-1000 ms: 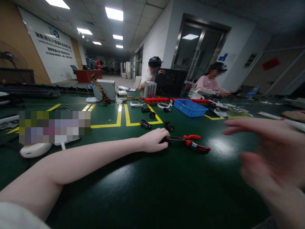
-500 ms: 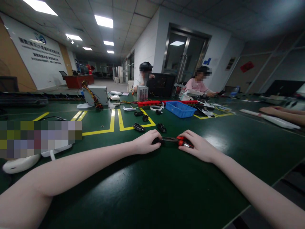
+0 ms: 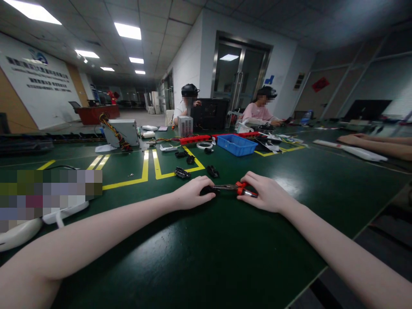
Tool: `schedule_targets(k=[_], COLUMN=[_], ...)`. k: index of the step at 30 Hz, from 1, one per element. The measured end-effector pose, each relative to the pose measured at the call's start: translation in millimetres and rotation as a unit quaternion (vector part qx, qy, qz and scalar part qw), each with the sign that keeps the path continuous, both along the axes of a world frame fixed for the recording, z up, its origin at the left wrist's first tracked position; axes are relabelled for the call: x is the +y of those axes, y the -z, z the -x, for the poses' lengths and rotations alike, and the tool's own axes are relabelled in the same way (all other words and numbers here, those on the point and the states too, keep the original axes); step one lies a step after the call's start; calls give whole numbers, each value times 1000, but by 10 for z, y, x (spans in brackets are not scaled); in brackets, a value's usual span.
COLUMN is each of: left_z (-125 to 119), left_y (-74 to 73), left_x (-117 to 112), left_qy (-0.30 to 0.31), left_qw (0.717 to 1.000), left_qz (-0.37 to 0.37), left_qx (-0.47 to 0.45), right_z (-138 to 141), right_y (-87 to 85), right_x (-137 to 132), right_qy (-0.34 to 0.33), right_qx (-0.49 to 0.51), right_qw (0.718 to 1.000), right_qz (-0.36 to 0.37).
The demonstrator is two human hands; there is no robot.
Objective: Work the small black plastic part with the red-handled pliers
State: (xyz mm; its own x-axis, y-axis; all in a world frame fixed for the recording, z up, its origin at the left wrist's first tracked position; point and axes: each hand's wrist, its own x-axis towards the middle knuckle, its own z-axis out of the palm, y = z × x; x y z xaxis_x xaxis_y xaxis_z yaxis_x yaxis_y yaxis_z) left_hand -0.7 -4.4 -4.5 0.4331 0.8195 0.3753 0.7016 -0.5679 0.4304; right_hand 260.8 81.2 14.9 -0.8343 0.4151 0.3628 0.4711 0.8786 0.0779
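Note:
My right hand [image 3: 262, 192] is closed on the red handles of a pair of long-nose pliers [image 3: 228, 187], whose jaws point left. My left hand [image 3: 193, 193] is closed round a small black part [image 3: 208, 189], mostly hidden by the fingers. The tips of the pliers meet this part; whether the jaws grip it I cannot tell. Just beyond my left hand lie a black plastic piece [image 3: 182, 172] and another black piece [image 3: 213, 171]. Farther off are smaller black pieces [image 3: 189, 159].
A blue tray [image 3: 240, 146] stands past the pliers, before a red power strip [image 3: 196, 139]. A power supply box with wires [image 3: 124, 133] is at the back left. Two people sit across the green table [image 3: 180, 262]; another person's forearms [image 3: 370, 143] rest at the right.
The camera view has turned slightly to the right, so everything sits farther left. Both hands keep their hold, and the pliers stay at the black part.

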Motion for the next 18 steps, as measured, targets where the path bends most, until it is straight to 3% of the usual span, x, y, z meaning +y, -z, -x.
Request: schedule_targets(k=[7, 18], left_z=[15, 33], left_y=[0, 26], left_x=[28, 51], left_qy=[1, 11], left_qw=[998, 998], left_qz=[23, 28], left_qx=[-55, -61], right_z=[-37, -27], right_y=[19, 3], right_x=[34, -16], right_qy=[5, -3], right_qx=[12, 4], right_qw=[999, 1000], right_qz=[-34, -6])
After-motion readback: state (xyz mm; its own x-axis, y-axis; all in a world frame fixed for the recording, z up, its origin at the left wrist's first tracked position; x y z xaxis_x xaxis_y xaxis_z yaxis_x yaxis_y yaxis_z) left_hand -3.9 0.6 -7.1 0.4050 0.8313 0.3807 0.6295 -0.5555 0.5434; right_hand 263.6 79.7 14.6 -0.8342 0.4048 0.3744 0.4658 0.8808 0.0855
